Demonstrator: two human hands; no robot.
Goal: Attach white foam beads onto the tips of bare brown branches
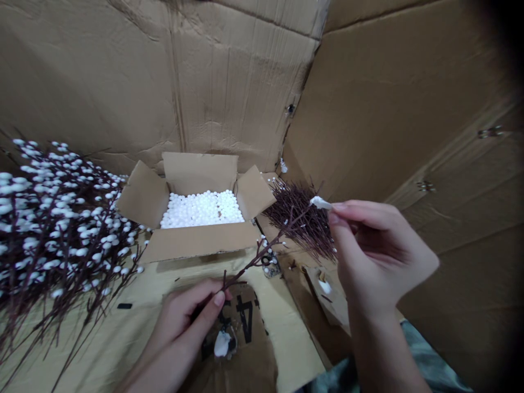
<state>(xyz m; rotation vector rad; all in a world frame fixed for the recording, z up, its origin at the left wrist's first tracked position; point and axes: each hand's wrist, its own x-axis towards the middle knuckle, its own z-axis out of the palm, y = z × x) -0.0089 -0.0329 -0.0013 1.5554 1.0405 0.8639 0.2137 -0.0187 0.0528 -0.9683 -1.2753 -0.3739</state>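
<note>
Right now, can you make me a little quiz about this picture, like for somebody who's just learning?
1. Which hand's grip is on the forked brown stem, left or right?
2. True or false: the cardboard box has its flaps folded shut.
3. Fill the gap: inside the box lie lots of small white ____.

Key:
1. The left hand's grip.
2. False; the flaps are spread open.
3. Balls.

We're gripping a brown twig (pixel 256 259) in our left hand (pixel 190 319), and our right hand (pixel 374 251) is pinching a white piece (pixel 320 202) by its tip!
</note>
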